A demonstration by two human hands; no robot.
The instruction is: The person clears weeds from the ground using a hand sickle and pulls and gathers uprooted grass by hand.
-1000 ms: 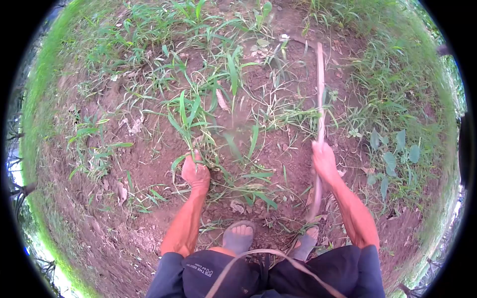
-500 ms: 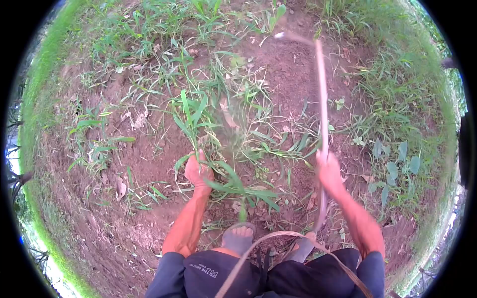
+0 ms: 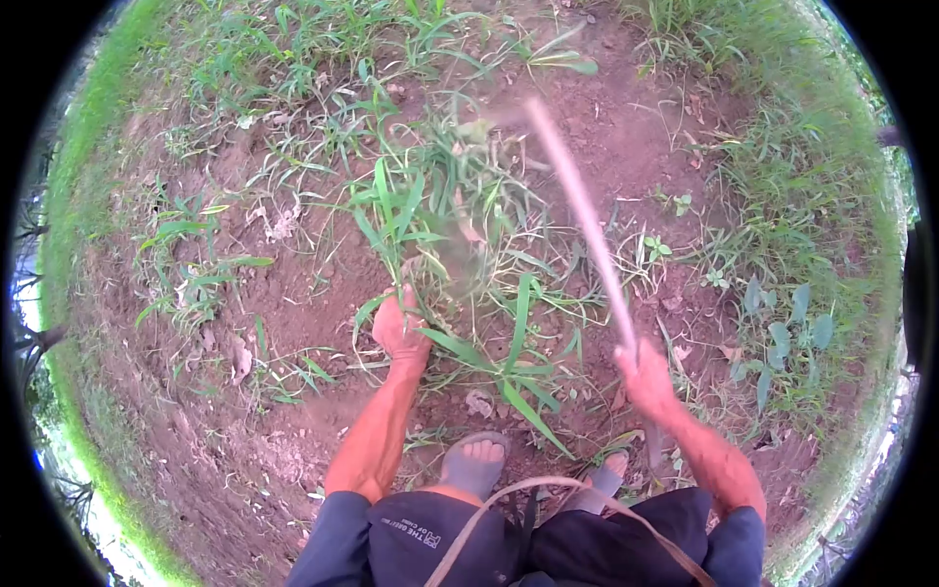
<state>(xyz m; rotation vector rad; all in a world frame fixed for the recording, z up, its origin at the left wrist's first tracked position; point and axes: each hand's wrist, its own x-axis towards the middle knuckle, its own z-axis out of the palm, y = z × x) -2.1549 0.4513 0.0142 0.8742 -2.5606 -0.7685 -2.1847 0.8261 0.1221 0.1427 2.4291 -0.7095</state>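
Bare soil (image 3: pixel 626 137) between handle (image 3: pixel 587 223) and grass (image 3: pixel 782 186)

Reddish-brown soil (image 3: pixel 210 460) lies open toward the ground's lower left, flecked with dry litter. Near the ground's right edge a broad-leaved plant (image 3: pixel 779 335) spreads several bluish-green leaves, and behind it dense grass (image 3: pixel 797 186) runs up to the upper right corner. Two seedlings stand inward from that grass: a bright green seedling (image 3: pixel 657 248) and, just beyond it, a smaller seedling (image 3: pixel 682 204). On the left side, a curled brown leaf (image 3: pixel 241 360) rests near a sparse grass tuft (image 3: pixel 196 293), with crumpled pale leaves (image 3: pixel 283 223) farther up. Dark branching shapes (image 3: pixel 37 342), distorted, line the far left edge.
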